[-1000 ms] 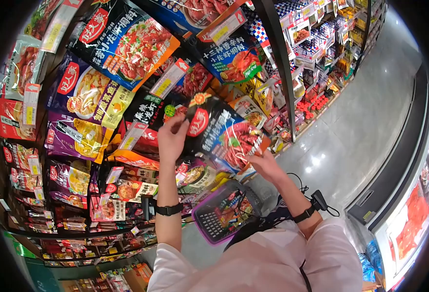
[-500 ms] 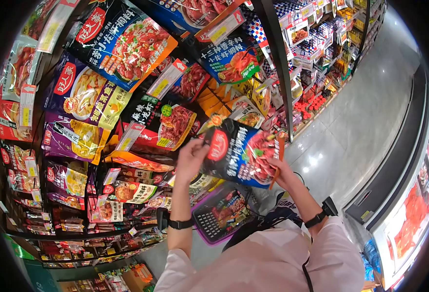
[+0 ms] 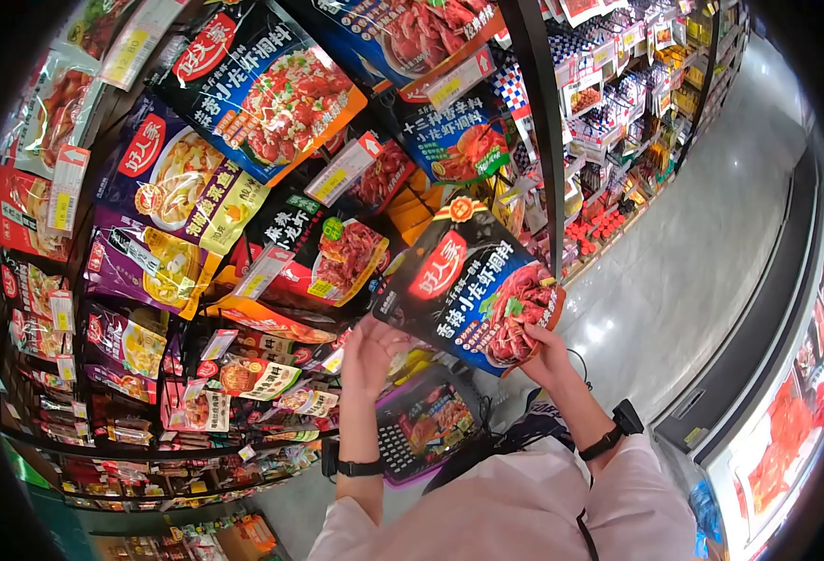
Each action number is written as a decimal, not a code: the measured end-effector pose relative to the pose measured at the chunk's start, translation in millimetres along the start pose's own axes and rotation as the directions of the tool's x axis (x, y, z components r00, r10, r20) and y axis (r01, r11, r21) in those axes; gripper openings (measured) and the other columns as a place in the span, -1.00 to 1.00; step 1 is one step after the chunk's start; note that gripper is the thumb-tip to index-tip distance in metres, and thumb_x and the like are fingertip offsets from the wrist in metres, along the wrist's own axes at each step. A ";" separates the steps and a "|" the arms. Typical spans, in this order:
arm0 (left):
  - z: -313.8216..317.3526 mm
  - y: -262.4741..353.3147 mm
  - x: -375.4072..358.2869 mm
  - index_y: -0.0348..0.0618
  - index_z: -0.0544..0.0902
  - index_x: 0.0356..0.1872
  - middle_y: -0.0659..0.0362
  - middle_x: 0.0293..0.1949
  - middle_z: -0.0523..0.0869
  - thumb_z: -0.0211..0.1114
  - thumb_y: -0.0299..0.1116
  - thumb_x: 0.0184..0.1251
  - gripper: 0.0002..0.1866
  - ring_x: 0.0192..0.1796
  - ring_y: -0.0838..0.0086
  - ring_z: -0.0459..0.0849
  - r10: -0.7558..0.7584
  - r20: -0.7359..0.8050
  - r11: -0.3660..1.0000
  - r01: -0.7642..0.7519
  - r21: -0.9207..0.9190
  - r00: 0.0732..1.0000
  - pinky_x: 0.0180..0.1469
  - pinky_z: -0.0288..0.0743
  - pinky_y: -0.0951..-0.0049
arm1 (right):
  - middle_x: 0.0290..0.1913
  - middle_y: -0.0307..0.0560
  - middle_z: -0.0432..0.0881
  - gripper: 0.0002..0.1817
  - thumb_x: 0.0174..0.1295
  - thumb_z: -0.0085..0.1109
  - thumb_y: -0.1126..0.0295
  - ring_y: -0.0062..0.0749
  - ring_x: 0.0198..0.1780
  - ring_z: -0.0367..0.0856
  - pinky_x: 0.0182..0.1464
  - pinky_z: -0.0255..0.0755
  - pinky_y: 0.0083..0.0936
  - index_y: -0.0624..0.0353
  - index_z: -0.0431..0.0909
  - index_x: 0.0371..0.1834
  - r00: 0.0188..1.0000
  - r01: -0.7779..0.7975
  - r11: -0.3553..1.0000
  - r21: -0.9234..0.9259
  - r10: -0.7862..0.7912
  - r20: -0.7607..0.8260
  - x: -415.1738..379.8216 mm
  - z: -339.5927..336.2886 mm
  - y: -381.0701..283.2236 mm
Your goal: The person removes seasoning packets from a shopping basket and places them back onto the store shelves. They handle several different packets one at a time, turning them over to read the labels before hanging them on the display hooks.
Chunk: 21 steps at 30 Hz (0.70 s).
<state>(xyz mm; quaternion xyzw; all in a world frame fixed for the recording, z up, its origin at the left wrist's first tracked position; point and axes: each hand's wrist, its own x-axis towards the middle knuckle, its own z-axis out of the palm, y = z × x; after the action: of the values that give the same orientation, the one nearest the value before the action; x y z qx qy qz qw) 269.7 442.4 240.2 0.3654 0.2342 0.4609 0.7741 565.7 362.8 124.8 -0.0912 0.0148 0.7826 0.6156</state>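
A black and blue seasoning pouch (image 3: pixel 476 285) with a crayfish picture is tilted in front of me, its printed face towards me. My right hand (image 3: pixel 545 355) grips its lower right edge, thumb on the front and the other fingers behind. By the pouch's lower left edge is my left hand (image 3: pixel 373 351), fingers loosely apart and fingertips right at the edge. Below the pouch stands a purple-rimmed shopping basket (image 3: pixel 407 469) with a colourful packet (image 3: pixel 438 419) inside.
Hanging pouches, such as a purple one (image 3: pixel 173 178) and a black one (image 3: pixel 262 93), fill the rack on the left, with price tags (image 3: pixel 345 168) jutting out. A black rack post (image 3: pixel 545 140) rises beyond the pouch. A freezer case (image 3: pixel 758 309) stands along the right.
The pouch has turned more squarely towards me and its top has risen. My left hand has loosened from its left side and moved lower. My right hand keeps its hold.
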 end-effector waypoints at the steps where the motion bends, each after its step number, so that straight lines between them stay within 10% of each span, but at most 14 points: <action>1: 1.8 -3.1 -8.3 -0.26 0.39 0.38 -0.05 0.30 0.54 0.19 -0.08 0.49 -0.40 0.24 0.14 0.59 0.004 0.069 0.998 -0.007 0.058 0.998 0.24 0.48 0.09 | 0.38 0.10 0.44 -0.31 0.27 0.20 0.40 -0.04 0.34 0.48 0.42 0.31 -0.01 0.27 0.19 0.47 0.999 0.007 1.000 -0.013 -0.006 0.039 -0.5 12.1 -2.4; 6: 69.9 -10.7 -23.7 -0.29 0.29 0.46 -0.04 0.39 0.43 0.17 -0.30 0.48 -0.41 0.42 0.20 0.40 -0.048 0.203 0.880 -0.055 0.471 0.978 0.45 0.24 0.12 | 0.41 0.09 0.40 -0.30 0.35 0.18 0.34 -0.06 0.39 0.43 0.44 0.29 0.00 0.21 0.12 0.51 0.981 0.065 0.990 -0.123 -0.041 0.189 6.5 62.9 -2.4; 10: 110.5 -8.9 -2.7 -0.34 0.30 0.42 0.06 0.34 0.46 0.09 -0.39 0.54 -0.50 0.35 0.40 0.41 0.178 0.029 0.597 -0.131 0.791 0.984 0.42 0.23 0.31 | 0.46 0.07 0.32 -0.29 0.39 0.15 0.38 -0.10 0.44 0.36 0.46 0.27 -0.03 0.18 0.05 0.54 0.984 0.144 0.973 -0.179 -0.123 0.125 13.5 116.2 12.1; 13: 149.0 6.0 24.7 -0.36 0.38 0.35 0.10 0.29 0.50 0.09 -0.36 0.56 -0.56 0.30 0.44 0.45 0.249 -0.322 0.847 -0.044 0.530 0.913 0.36 0.28 0.38 | 0.48 0.02 0.27 -0.29 0.39 0.14 0.44 -0.16 0.46 0.32 0.48 0.25 -0.09 0.16 0.04 0.55 0.956 0.293 0.867 -0.403 -0.268 0.117 13.9 156.9 15.9; 17: 170.3 36.6 62.3 -0.30 0.55 0.15 0.20 0.03 0.67 0.16 -0.19 0.56 -0.62 0.01 0.52 0.59 0.468 -0.284 0.695 -0.150 0.703 0.837 0.11 0.45 0.44 | 0.48 0.00 0.24 -0.25 0.35 0.15 0.50 -0.25 0.50 0.23 0.53 0.09 -0.23 0.26 0.02 0.56 0.720 0.627 0.536 -0.565 -0.676 0.159 26.8 190.0 2.2; 21: 195.7 76.8 97.3 -0.27 0.50 0.21 0.12 0.11 0.65 0.18 -0.23 0.55 -0.62 0.11 0.45 0.66 0.391 -0.240 0.832 -0.230 0.505 0.888 0.16 0.55 0.37 | 0.51 0.10 0.11 -0.21 0.23 0.16 0.61 -0.21 0.54 0.08 0.56 -0.06 -0.25 0.30 0.04 0.54 0.205 0.764 -0.236 -0.600 -0.793 0.573 22.9 209.9 -32.8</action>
<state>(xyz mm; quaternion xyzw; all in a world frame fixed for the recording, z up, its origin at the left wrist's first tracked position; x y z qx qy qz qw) 410.3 483.6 419.7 0.4896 0.4012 0.5677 0.5263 566.1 421.2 330.3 -0.3670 -0.4065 0.1009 0.8306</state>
